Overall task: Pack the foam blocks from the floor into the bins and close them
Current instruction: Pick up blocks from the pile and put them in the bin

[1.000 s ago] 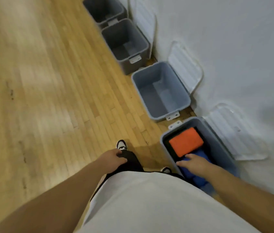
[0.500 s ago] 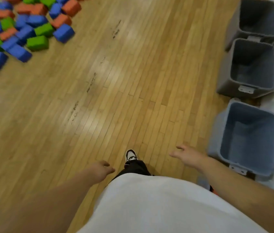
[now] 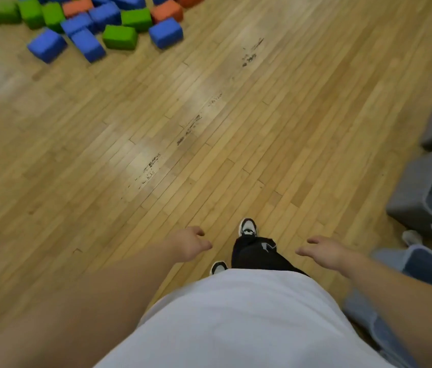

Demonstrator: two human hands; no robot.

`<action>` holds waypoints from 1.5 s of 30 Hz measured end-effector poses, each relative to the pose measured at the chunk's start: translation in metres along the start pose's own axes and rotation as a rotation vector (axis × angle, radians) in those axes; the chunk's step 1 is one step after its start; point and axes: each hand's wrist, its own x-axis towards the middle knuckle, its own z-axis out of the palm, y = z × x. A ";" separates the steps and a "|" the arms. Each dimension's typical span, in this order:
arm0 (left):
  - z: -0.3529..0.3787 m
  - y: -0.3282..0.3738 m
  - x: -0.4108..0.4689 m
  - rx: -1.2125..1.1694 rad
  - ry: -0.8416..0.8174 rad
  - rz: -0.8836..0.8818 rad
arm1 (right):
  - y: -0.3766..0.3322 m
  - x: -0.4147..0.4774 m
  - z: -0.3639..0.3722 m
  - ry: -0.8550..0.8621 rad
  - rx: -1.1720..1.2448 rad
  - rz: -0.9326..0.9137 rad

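The foam blocks, blue, green and orange, lie heaped on the wooden floor at the far left, well apart from the open grey bins and the blue bin along the right edge. Both hands hang low beside the person's legs. The left hand has its fingers loosely curled, the right hand has them relaxed and slightly spread, and neither holds anything.

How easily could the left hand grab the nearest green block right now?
Probably not yet. The left hand hangs empty near the person's shoe, and the green block lies far off across open wooden floor. Nothing blocks the way; the person would likely need to walk over first.
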 end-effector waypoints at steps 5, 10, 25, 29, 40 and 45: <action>-0.059 -0.002 0.021 -0.288 0.029 -0.040 | -0.114 0.052 -0.037 -0.047 -0.089 -0.053; -0.121 -0.050 0.029 -0.489 0.135 -0.267 | -0.268 0.098 -0.062 -0.136 -0.224 -0.189; -0.303 -0.200 0.081 -1.041 0.317 -0.591 | -0.722 0.138 -0.049 -0.234 -0.559 -0.509; -0.400 -0.237 0.114 -1.048 0.296 -0.574 | -0.800 0.147 -0.048 -0.174 -0.514 -0.409; -0.733 -0.278 0.211 -0.868 0.348 -0.305 | -1.012 0.190 -0.094 -0.110 -0.371 -0.256; -0.822 -0.312 0.249 -0.846 0.336 -0.353 | -1.146 0.231 -0.092 -0.143 -0.384 -0.276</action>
